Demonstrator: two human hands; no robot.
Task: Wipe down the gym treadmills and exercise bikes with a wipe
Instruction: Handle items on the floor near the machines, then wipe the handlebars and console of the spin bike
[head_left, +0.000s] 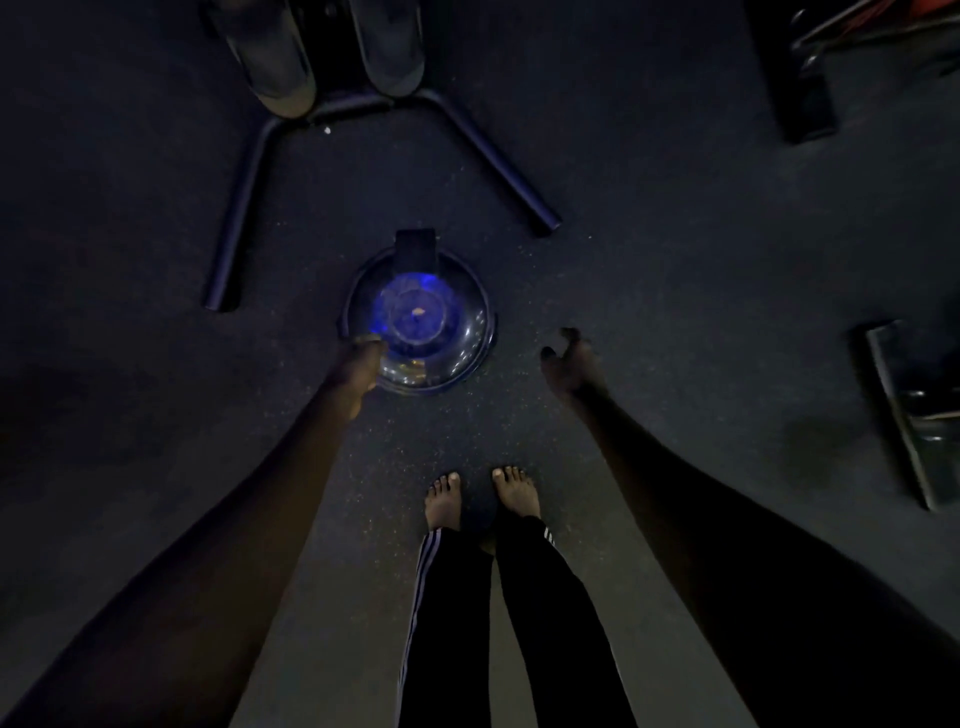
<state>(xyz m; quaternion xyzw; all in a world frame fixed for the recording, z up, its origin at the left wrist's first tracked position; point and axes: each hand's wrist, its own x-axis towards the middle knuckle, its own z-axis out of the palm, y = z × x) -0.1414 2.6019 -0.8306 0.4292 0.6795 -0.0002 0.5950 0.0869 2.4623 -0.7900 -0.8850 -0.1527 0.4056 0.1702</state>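
My left hand (363, 366) grips the near rim of a round clear plastic container (441, 338) on the speckled dark rubber floor (675, 270); it glows blue inside, contents unclear; my right hand (569, 364) hangs empty, fingers loosely curled; just beyond the container splay the black tubular-steel legs of an exercise machine (488, 155).

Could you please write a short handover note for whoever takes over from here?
Left hand: at the near-left rim of the clear round container with blue inside, on the floor; grip unclear in the dark.
Right hand: loosely curled, empty, right of the container.
No wipe in view; an exercise machine's tubular base lies beyond the container.
Done: nothing visibly. Left: all the wiping.
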